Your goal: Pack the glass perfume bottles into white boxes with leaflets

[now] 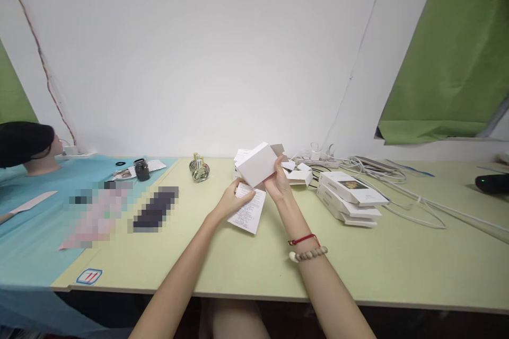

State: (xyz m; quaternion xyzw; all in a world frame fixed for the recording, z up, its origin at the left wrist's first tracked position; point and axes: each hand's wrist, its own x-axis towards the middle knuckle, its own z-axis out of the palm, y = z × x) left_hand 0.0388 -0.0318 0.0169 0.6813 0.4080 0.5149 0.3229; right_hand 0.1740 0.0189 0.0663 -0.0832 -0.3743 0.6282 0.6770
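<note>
My right hand [278,183] grips a small white cardboard box [256,164] held up above the pale green table [397,265], with one brown flap open at its right end. My left hand [233,200] pinches a printed paper leaflet [248,212] just below the box. Both hands are closed on what they hold. A red string and a bead bracelet [308,254] circle my right wrist.
A stack of flat white boxes [352,198] lies to the right, with loose white box pieces [300,174] behind my hands. A glass perfume bottle [199,168] stands to the left. Cables and a power strip [318,161] run along the wall. A mannequin head [26,148] sits far left on a blue cloth [32,254].
</note>
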